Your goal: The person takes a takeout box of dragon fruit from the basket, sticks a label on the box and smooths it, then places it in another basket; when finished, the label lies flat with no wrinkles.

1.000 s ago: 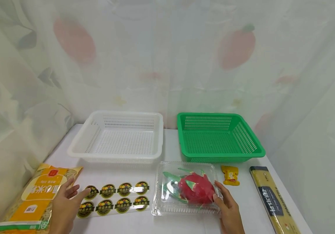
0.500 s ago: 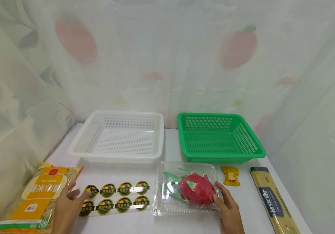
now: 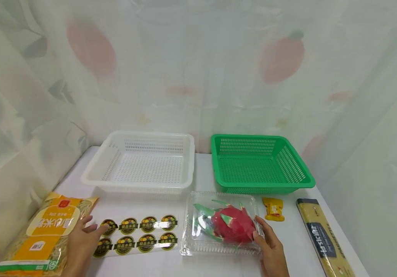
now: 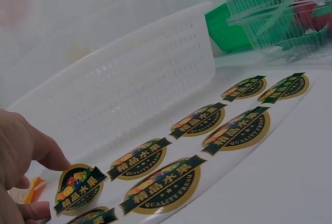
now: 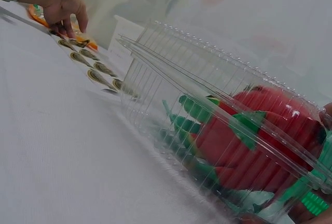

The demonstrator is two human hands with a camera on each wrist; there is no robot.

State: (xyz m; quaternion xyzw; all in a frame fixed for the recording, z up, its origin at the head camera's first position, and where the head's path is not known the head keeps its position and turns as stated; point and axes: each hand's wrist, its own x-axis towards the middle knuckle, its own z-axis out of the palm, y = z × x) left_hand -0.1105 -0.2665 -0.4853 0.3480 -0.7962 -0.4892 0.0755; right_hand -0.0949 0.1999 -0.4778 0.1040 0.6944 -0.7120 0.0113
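Note:
My left hand (image 3: 84, 238) is at the left end of a clear sheet of round fruit stickers (image 3: 146, 234). Its thumb tip touches the far-left sticker (image 4: 79, 189) of the back row, while the other fingers bend loosely, apart from the thumb. My right hand (image 3: 271, 246) grips the right side of a clear plastic clamshell box (image 3: 219, 248), thumb toward the near corner. Inside the lidded box lies a red dragon fruit (image 3: 233, 223) with green scales. The right wrist view shows the fruit (image 5: 233, 141) through the ribbed wall, with only bits of the gripping fingers at the edge.
A white basket (image 3: 137, 184) and a green basket (image 3: 264, 184) stand at the back. An orange noodle bag (image 3: 40, 231) lies at the left, partly under my left forearm in view. At the right are a small yellow packet (image 3: 273, 209) and a spaghetti pack (image 3: 323, 238).
My left hand has shifted slightly to the right, and its fingers have drawn in toward the sticker sheet. The right hand and the box stay in place.

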